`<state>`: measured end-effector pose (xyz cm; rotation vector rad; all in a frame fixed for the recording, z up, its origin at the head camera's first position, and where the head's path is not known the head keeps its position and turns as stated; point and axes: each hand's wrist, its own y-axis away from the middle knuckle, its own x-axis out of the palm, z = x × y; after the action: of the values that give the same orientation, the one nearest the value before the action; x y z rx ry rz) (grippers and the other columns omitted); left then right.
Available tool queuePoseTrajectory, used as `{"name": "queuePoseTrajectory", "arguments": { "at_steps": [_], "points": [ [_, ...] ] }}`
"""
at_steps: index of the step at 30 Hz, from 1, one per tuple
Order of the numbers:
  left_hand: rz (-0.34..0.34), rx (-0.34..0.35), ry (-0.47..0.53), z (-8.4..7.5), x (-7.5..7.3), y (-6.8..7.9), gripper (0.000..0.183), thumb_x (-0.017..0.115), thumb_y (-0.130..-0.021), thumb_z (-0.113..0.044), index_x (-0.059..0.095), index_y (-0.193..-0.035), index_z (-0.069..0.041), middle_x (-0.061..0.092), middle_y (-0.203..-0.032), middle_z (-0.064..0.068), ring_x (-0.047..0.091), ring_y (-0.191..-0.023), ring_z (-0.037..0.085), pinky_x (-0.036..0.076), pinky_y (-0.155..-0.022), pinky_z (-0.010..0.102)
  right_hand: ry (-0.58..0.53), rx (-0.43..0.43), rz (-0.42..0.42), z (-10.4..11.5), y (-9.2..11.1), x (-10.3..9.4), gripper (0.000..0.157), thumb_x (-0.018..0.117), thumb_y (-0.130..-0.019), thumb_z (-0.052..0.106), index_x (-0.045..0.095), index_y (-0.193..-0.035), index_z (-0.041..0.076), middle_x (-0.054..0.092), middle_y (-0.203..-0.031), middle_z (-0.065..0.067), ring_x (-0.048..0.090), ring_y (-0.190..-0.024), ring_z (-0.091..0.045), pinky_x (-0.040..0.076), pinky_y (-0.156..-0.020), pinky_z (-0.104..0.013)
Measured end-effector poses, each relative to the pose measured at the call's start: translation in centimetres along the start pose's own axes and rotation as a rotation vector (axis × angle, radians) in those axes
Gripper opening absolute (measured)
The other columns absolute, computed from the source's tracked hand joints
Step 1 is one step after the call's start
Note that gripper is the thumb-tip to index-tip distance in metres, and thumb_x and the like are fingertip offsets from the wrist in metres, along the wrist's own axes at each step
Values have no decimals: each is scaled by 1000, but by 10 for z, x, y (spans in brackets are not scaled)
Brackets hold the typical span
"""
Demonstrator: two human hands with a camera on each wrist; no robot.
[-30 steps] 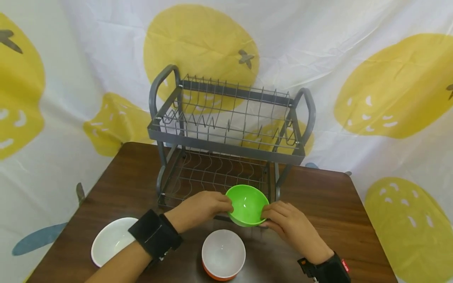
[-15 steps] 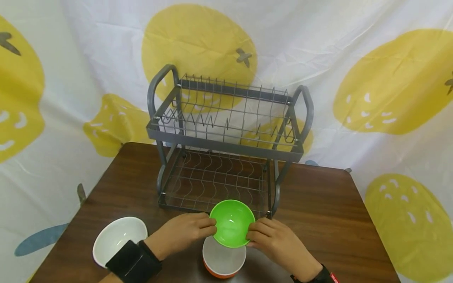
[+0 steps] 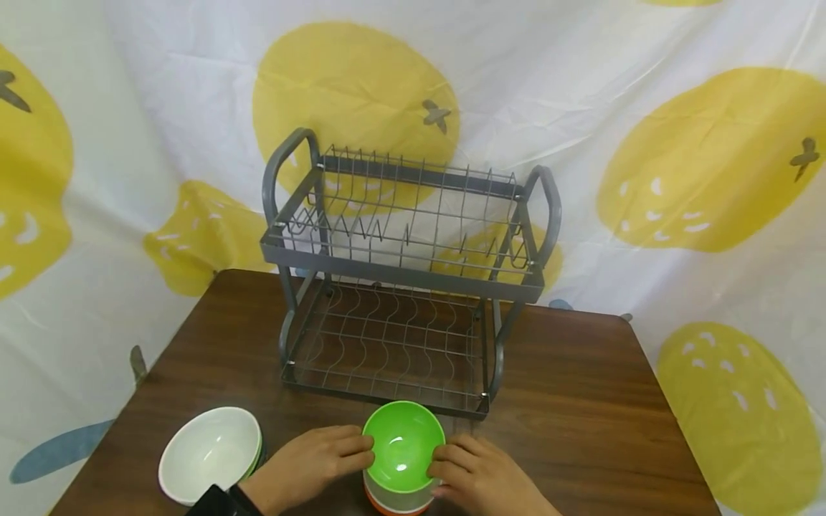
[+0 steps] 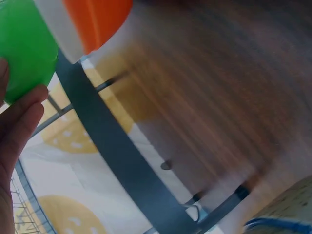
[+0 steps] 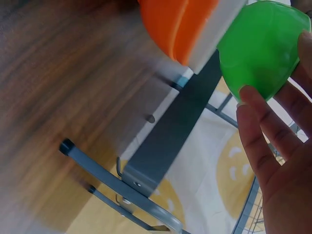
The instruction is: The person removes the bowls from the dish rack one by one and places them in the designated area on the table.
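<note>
A green bowl (image 3: 403, 448) is held by its rim between both hands. My left hand (image 3: 319, 455) pinches the left side of the rim, and my right hand (image 3: 480, 473) pinches the right side. Right under it stands an orange bowl (image 3: 381, 507) with a white inside, overlapped by the green one in the head view. Both wrist views show the green bowl (image 4: 27, 48) (image 5: 263, 48) close over the white rim of the orange bowl (image 4: 105, 22) (image 5: 178, 24).
Behind the hands a grey two-tier dish rack (image 3: 400, 265) stands on the brown wooden table (image 3: 568, 401). At the left is a white bowl (image 3: 213, 455) with a green edge showing beneath it. A white cloth with yellow prints (image 3: 581, 129) hangs behind.
Both hands have brought the green bowl toward me and slightly left, from in front of the rack to over the orange bowl. The left arm no longer covers the white bowl.
</note>
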<state>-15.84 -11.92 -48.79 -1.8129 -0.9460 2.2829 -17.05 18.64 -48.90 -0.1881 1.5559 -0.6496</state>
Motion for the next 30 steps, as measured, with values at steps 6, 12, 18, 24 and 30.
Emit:
{"name": "queuePoseTrajectory", "arguments": {
  "at_steps": [6, 12, 18, 24, 30],
  "points": [
    [5, -15, 29, -2, 9, 9, 21, 49, -93, -11, 66, -105, -14, 62, -108, -2, 58, -96, 12, 49, -83, 22, 2, 14, 51, 2, 6, 6, 25, 68, -90, 34, 64, -110, 20, 59, -111, 9, 52, -101, -9, 43, -80, -21],
    [22, -30, 95, -6, 17, 15, 23, 67, -84, -18, 67, -107, -14, 64, -108, -2, 60, -101, 14, 51, -84, 27, -19, 43, 83, 4, 12, 13, 25, 65, -91, 36, 63, -111, 22, 58, -113, 12, 50, -103, -9, 42, -79, -21],
    [33, -24, 70, -7, 24, 18, 24, 68, -81, -17, 67, -105, -15, 65, -107, -2, 61, -101, 16, 50, -85, 28, -33, 109, 129, 7, 17, 17, 20, 62, -93, 37, 63, -110, 26, 57, -113, 15, 49, -106, -7, 42, -78, -23],
    [19, -19, 36, -11, 30, 19, 24, 72, -78, -23, 67, -100, -15, 66, -106, 0, 61, -103, 21, 50, -86, 32, -8, 127, 153, 11, 20, 21, 17, 65, -91, 35, 64, -107, 29, 57, -109, 17, 48, -103, -6, 39, -75, -20],
    [27, -51, 51, -15, 33, 19, 23, 72, -79, -21, 67, -101, -15, 65, -107, 0, 61, -100, 19, 51, -84, 30, 16, 137, 137, 10, 20, 22, 17, 62, -93, 39, 65, -104, 27, 57, -108, 15, 49, -103, -8, 41, -76, -23]
  ]
}}
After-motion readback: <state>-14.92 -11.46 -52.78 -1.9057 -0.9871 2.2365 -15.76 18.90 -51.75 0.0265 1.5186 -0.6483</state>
